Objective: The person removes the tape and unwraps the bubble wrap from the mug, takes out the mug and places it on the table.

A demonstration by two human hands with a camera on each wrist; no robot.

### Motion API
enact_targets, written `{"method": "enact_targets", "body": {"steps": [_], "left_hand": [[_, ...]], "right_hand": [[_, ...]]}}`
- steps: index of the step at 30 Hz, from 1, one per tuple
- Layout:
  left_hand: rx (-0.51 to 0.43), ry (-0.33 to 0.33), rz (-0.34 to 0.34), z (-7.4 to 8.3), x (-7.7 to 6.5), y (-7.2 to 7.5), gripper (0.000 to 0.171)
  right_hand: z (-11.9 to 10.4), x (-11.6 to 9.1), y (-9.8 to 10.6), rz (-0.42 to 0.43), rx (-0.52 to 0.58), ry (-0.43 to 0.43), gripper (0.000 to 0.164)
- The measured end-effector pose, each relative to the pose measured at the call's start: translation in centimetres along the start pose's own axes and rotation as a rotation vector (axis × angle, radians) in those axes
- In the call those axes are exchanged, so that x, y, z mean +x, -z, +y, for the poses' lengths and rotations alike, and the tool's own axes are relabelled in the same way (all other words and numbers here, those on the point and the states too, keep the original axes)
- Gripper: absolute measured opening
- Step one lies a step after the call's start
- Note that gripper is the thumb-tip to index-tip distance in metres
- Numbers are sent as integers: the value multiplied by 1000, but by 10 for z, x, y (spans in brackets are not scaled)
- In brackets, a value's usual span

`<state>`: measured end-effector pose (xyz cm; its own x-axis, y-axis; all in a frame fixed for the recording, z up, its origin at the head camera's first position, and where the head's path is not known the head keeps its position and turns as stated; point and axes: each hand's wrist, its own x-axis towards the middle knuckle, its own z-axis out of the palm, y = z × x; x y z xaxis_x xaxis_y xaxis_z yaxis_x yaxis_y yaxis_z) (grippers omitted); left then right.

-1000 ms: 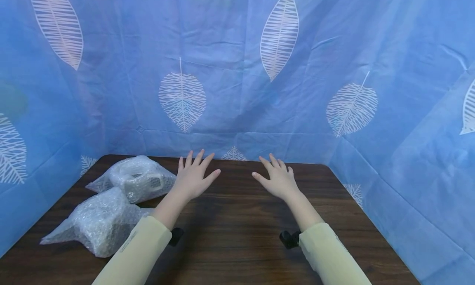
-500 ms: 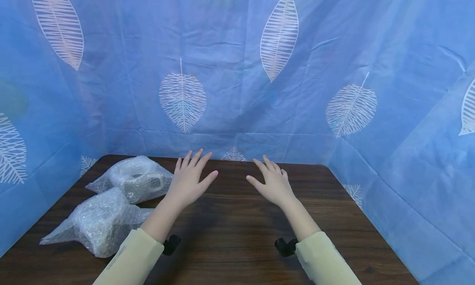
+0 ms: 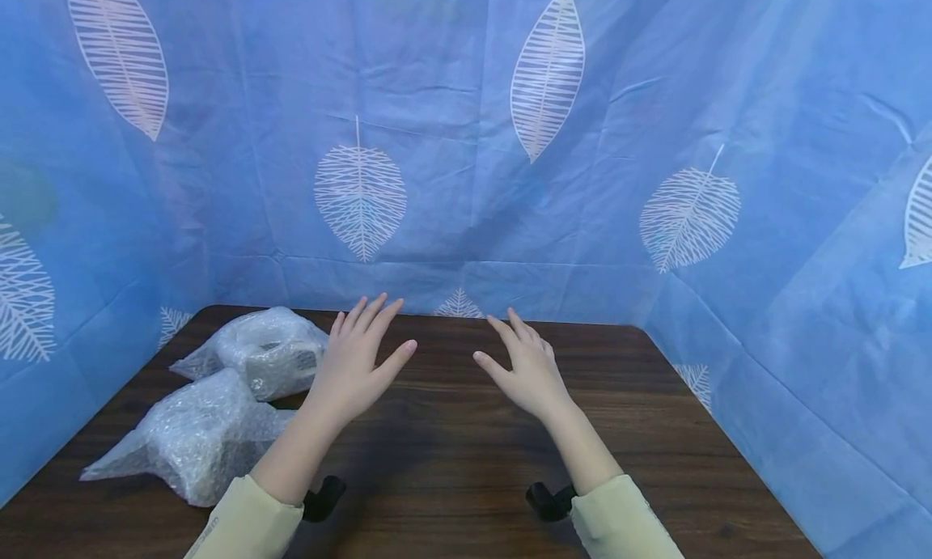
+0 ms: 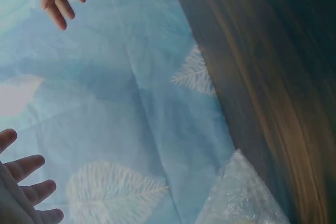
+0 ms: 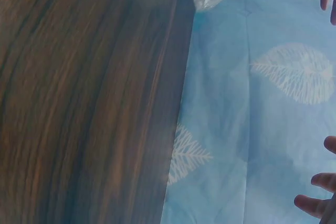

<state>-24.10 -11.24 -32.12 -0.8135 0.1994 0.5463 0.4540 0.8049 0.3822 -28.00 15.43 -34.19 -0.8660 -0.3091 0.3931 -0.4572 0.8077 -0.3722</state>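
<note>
On the table (image 3: 451, 478), at its left, lie the far bundle (image 3: 280, 332), glossy clear bubble wrap round something pale and looped, and the near bundle (image 3: 200, 438), crinkled, one end pointed. Above the table, left hand (image 3: 353, 370) and right hand (image 3: 530, 373) hold nothing, fingers extended.

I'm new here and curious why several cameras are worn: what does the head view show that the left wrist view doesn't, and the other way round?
Only the head view: both sleeves, the black devices at the wrists, and the near bundle and far bundle together.

Only the left wrist view: no extra object I can make out, just a tilted angle on the table.

Both: the left grip, right grip, table, blue leaf-print cloth and bubble wrap, though the wrist view catches just one wrapped corner.
</note>
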Motion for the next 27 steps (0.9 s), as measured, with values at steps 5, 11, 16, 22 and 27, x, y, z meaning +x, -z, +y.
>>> {"method": "enact_targets", "body": {"steps": [5, 11, 16, 22, 27], "left_hand": [[-34, -9, 47, -3, -6, 12, 66], [-54, 0, 88, -7, -16, 25, 64], [-104, -2, 135, -11, -23, 36, 61], [-129, 26, 164, -18, -30, 47, 62], [-104, 77, 158, -21, -36, 61, 65]], "right_hand": [[-8, -3, -2, 18, 39, 14, 67], [-17, -7, -7, 27, 71, 22, 69], [-26, -9, -10, 45, 103, 39, 68], [-35, -11, -15, 44, 148, 53, 66], [-43, -14, -19, 45, 176, 64, 65]]}}
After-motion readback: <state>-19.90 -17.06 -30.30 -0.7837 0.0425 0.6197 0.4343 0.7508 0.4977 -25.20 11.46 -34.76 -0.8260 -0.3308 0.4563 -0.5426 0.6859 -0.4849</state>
